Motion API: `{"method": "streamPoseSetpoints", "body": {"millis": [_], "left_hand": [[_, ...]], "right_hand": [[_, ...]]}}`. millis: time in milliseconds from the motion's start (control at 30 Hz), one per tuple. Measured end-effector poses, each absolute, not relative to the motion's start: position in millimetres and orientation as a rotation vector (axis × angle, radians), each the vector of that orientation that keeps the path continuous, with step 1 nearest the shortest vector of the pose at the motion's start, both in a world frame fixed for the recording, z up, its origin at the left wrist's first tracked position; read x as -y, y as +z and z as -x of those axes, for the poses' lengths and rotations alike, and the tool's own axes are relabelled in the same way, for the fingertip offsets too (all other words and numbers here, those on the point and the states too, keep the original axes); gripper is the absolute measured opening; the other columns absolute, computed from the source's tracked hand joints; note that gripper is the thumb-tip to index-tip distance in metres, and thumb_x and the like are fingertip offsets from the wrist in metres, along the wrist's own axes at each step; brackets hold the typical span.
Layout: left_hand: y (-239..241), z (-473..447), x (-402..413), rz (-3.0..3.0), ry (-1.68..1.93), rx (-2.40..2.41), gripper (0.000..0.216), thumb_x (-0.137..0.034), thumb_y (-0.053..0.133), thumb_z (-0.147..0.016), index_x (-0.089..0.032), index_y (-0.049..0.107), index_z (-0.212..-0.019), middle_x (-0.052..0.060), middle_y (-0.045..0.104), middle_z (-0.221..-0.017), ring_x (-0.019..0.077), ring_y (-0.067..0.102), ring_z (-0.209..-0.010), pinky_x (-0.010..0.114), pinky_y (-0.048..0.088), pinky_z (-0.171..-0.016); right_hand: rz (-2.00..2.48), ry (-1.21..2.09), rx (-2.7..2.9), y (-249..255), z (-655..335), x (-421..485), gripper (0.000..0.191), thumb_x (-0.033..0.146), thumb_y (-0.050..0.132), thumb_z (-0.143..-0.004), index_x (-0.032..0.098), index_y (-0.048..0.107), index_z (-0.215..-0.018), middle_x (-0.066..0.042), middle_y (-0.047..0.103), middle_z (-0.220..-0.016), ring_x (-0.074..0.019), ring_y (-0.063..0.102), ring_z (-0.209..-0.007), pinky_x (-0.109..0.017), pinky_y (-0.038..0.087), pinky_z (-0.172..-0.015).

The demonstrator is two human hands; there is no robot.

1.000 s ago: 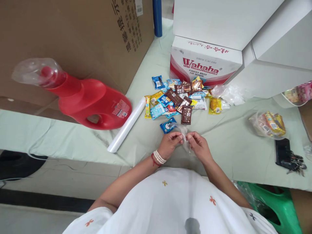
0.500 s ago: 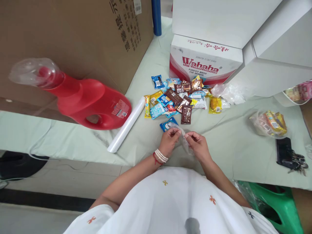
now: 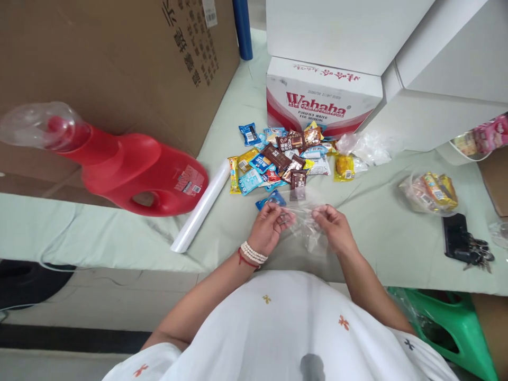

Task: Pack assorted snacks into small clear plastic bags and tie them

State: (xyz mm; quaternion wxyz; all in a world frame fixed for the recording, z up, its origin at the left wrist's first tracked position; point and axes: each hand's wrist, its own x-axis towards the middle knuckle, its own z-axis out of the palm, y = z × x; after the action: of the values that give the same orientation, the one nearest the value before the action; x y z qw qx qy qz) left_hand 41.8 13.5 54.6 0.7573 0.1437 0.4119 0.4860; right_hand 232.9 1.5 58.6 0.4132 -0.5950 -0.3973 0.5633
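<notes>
Plastic bag (image 3: 307, 218) clear, perhaps faintly whitish (blurred there); snack packets (image 3: 276, 157) blue, brown, yellow; jug (image 3: 145, 164) red.

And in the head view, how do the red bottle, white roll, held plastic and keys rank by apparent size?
1. Red bottle
2. Held plastic and white roll: too alike to rank
3. Keys

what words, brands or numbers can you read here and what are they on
"Wahaha®": white and red carton
"PURIFIED WATER FOR DRINKING": same carton, under the brand
"娃哈哈": same carton, upper part
"温馨提示": brown cardboard box
"COCOA": brown packet
Too small or blurred: the other snack packets, red bottle's label, carton's stamped code, box's smaller lines
</notes>
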Motion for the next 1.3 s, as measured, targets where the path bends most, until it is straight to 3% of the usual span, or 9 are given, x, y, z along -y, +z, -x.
{"method": "streamPoseSetpoints", "body": {"millis": [233,367,467,567,667,867,1100,1167,1300], "left_hand": [[44,-45,-28,-0.259,1.128,-1.207,0.044,-0.054,0.076,-0.081,-0.025,0.044,-0.089,-0.011,0.048,-0.061,0.0033,0.036,-0.040,0.015,0.020,-0.039],[46,-46,-15,-0.230,1.019,-1.158,0.060,-0.079,0.063,-0.077,-0.022,0.054,-0.095,0.000,0.065,-0.075,0.0099,0.056,-0.053,0.020,0.037,-0.045],[43,-50,2,-0.438,0.947,-1.141,0.055,-0.071,0.076,-0.072,-0.020,0.057,-0.081,-0.001,0.060,-0.067,0.0112,0.055,-0.057,0.023,0.043,-0.053],[41,-56,13,-0.648,1.045,-1.205,0.050,-0.063,0.077,-0.077,-0.020,0.053,-0.068,-0.005,0.047,-0.059,0.0098,0.044,-0.056,0.023,0.038,-0.054],[42,-62,16,-0.770,1.142,-1.219,0.050,-0.065,0.075,-0.078,-0.020,0.056,-0.069,-0.003,0.052,-0.067,0.0119,0.046,-0.064,0.024,0.040,-0.059],[51,-52,8,-0.448,1.121,-1.182,0.054,-0.074,0.071,-0.077,-0.023,0.053,-0.082,-0.010,0.030,-0.056,0.0052,0.022,-0.042,0.021,0.018,-0.038],[63,-48,5,-0.320,1.065,-1.076,0.057,-0.073,0.070,-0.078,-0.026,0.057,-0.108,-0.010,0.040,-0.063,0.0029,0.029,-0.039,0.016,0.014,-0.035],[65,-49,5,-0.329,1.045,-1.050,0.059,-0.074,0.067,-0.079,-0.028,0.056,-0.115,-0.010,0.044,-0.065,0.0027,0.029,-0.039,0.016,0.014,-0.034],[59,-40,9,-0.317,1.056,-1.184,0.058,-0.075,0.063,-0.082,-0.027,0.054,-0.113,-0.011,0.040,-0.064,0.0024,0.025,-0.038,0.015,0.015,-0.035]], "right_hand": [[1.461,1.584,0.777,56,-221,6,0.046,0.061,0.080,-0.072,0.021,0.060,-0.083,0.007,0.048,-0.062,-0.0073,0.034,-0.045,-0.023,0.026,-0.040],[1.469,1.519,0.678,52,-217,5,0.049,0.063,0.080,-0.069,0.022,0.058,-0.083,0.006,0.047,-0.062,-0.0074,0.032,-0.046,-0.023,0.026,-0.040],[1.438,1.474,0.705,51,-214,7,0.052,0.071,0.070,-0.076,0.022,0.059,-0.090,0.000,0.061,-0.076,-0.0133,0.052,-0.060,-0.025,0.043,-0.051],[1.415,1.447,0.892,54,-203,17,0.066,0.077,0.058,-0.083,0.023,0.058,-0.122,-0.008,0.069,-0.113,-0.0211,0.065,-0.093,-0.030,0.054,-0.071],[1.395,1.534,1.041,57,-194,24,0.084,0.064,0.079,-0.070,0.024,0.053,-0.138,-0.008,0.070,-0.113,-0.0216,0.066,-0.092,-0.030,0.054,-0.074],[1.508,1.454,0.702,54,-256,2,0.043,0.044,0.088,-0.063,0.018,0.070,-0.092,0.003,0.063,-0.068,-0.0076,0.043,-0.050,-0.021,0.034,-0.046],[1.377,1.545,0.436,57,-269,8,0.075,0.058,0.089,-0.062,0.029,0.059,-0.125,-0.005,0.073,-0.105,-0.0217,0.070,-0.092,-0.035,0.060,-0.071],[1.390,1.674,0.551,56,-253,15,0.082,0.049,0.095,-0.057,0.026,0.060,-0.127,-0.003,0.073,-0.094,-0.0200,0.070,-0.081,-0.030,0.057,-0.066],[1.517,1.700,0.616,47,-264,7,0.055,0.047,0.095,-0.055,0.016,0.066,-0.091,0.004,0.059,-0.062,-0.0081,0.051,-0.050,-0.020,0.041,-0.046]]}}
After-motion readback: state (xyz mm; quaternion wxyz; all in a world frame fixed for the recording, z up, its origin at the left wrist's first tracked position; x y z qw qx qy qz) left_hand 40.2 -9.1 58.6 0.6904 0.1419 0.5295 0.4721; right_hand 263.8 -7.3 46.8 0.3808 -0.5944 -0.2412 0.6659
